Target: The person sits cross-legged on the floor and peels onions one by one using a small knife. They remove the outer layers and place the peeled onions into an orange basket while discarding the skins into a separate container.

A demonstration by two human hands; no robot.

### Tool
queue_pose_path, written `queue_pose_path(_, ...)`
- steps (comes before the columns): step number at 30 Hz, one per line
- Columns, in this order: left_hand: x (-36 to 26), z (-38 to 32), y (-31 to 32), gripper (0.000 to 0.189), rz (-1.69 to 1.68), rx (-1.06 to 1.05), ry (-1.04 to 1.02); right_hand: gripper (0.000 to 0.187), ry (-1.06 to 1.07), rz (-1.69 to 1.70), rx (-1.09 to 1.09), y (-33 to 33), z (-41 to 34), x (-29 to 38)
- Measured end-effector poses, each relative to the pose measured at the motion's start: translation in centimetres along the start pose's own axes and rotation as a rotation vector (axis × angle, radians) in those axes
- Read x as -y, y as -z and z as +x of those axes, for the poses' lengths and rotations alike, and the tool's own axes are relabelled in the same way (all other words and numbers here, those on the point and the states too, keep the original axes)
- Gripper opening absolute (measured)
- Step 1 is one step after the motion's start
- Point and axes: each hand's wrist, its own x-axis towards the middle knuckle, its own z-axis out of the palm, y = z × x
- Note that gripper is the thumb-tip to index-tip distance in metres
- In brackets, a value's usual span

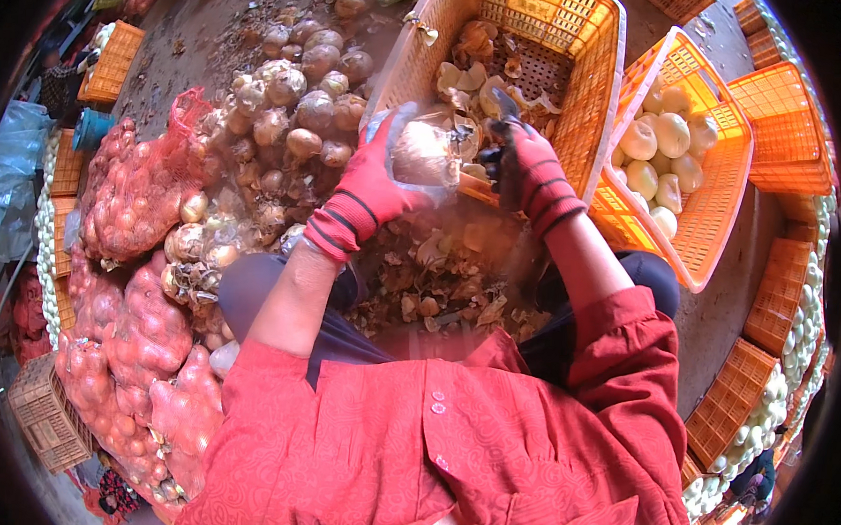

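My left hand (390, 162), in a red knit work glove with a pale coated palm, holds an onion (422, 153) with dry skin and a dark root or stem end facing right. Just right of it, my right hand (527, 165), in a red glove with dark fingers, grips a small knife (505, 103), its blade pointing up and to the left. Both hands are over the near edge of an orange plastic crate (607, 95) with loose onion skins (470, 82) in it. A second crate (738, 164) to the right holds peeled onions (654, 142).
Unpeeled onions (314, 110) lie heaped on the floor at left, beside red mesh sacks of onions (138, 201). Onion skins (455, 285) cover the ground between my knees. More orange crates (778, 296) stand along the right. A person (57, 81) is at far left; others show at the rim.
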Motion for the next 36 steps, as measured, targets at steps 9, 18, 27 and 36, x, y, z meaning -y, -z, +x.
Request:
queue_pose_path(9, 2.4, -0.2, -0.3, 0.112, -0.12, -0.054, 0.075, 0.035, 0.864, -0.697, 0.181, 0.5, -7.7, -4.5)
queue_pose_path(18, 2.0, -0.5, -0.4, 0.11, -0.182, -0.055, 0.135, 0.043, 0.824, -1.077, 0.104, 0.2, -7.9, -4.8)
queue_pose_path(27, 2.4, -0.8, -0.7, 0.11, -0.206, -0.076, 0.142, 0.028, 0.839, -1.179, 0.069, 0.4, -7.8, -5.5)
queue_pose_path(36, 1.0, -0.9, -1.1, 0.108, -0.074, -0.154, 0.174, 0.021, 0.802, -1.314, 0.002, -1.5, -5.5, -4.6)
